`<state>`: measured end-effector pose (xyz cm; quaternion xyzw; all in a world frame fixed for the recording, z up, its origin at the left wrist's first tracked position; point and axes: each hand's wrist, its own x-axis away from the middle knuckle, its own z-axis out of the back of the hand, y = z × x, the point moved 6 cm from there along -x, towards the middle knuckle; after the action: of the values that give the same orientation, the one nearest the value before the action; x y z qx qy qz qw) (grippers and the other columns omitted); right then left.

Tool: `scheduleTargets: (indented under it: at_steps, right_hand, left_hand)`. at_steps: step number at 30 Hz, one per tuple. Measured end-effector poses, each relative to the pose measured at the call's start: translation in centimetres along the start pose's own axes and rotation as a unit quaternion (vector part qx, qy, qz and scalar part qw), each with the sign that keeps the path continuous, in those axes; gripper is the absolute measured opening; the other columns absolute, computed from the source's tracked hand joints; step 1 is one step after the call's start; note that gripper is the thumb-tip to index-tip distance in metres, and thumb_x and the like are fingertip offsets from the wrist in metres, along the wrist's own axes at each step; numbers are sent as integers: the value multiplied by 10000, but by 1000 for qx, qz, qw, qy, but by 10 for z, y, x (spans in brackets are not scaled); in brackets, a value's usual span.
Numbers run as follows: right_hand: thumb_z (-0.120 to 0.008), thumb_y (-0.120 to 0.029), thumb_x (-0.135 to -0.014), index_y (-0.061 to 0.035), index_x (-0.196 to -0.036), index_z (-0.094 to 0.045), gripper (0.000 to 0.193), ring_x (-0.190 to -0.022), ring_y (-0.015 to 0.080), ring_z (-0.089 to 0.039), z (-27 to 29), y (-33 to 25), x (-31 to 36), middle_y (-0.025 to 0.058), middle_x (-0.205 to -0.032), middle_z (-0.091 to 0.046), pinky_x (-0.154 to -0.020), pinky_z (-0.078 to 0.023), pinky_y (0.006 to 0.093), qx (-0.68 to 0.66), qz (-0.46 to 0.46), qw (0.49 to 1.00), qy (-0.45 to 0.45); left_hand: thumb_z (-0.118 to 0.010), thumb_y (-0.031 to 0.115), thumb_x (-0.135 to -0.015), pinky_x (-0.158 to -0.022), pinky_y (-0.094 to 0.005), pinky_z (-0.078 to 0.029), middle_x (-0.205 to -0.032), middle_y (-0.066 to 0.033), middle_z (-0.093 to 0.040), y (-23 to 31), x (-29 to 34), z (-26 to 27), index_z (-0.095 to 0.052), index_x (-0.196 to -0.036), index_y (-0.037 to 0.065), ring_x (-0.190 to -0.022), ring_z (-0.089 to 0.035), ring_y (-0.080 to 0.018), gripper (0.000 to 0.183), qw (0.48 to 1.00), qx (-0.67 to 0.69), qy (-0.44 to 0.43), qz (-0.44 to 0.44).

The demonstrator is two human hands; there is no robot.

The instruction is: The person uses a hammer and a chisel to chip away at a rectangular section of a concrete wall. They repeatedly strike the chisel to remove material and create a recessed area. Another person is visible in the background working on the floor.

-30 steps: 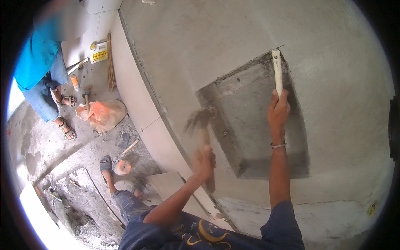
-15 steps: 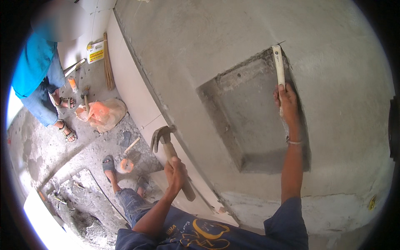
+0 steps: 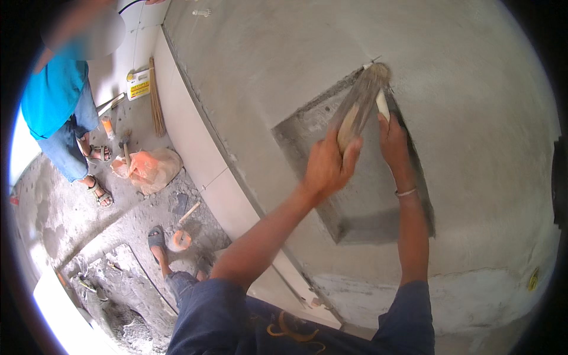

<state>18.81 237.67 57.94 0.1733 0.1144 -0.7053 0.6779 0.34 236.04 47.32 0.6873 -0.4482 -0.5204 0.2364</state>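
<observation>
My left hand (image 3: 332,163) is wrapped round the handle of a claw hammer (image 3: 357,112), which is smeared by motion. The hammer's head is near the far corner of a rectangular recess (image 3: 370,201) in the grey plastered wall. Just right of the hammer, my right hand (image 3: 395,142) grips a pale, narrow bar (image 3: 383,106) held along the recess's right side. The hammer hides the bar's upper end, so I cannot tell whether the two touch.
At far left stands a person in a blue shirt (image 3: 50,112). On the rubble-strewn floor lie an orange-and-white sack (image 3: 151,168), a wooden-handled tool (image 3: 189,212) and a roll of orange tape (image 3: 180,239). A stick broom (image 3: 156,100) and a white-and-yellow jug (image 3: 138,86) stand by the white panels (image 3: 207,154).
My left hand has swung the hammer up and right, from beside the wall's edge to the recess's far corner. My right hand still holds the bar. The other person has raised an arm.
</observation>
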Motion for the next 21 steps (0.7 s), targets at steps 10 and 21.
scheduleTargets:
  at_steps: [10,21]
  right_hand:
    - [-428,-316,-1004,33,-934,-532,371,-502,132,-393,-3,7,6,84,-578,-473,-444,-409,284,56,30,998,27]
    - [-431,-300,-1003,18,-918,-533,344,-471,124,-404,-5,7,8,76,-577,-485,-430,-425,306,148,37,988,39]
  left_hand:
    - [-508,371,-948,-522,-411,-469,-590,-194,-570,22,26,-3,-497,-967,-54,-566,-615,-359,426,981,175,27,75]
    - [-520,340,-941,-497,-422,-464,-578,-209,-571,35,-15,15,-496,-912,-78,-537,-615,-366,420,992,79,-9,96]
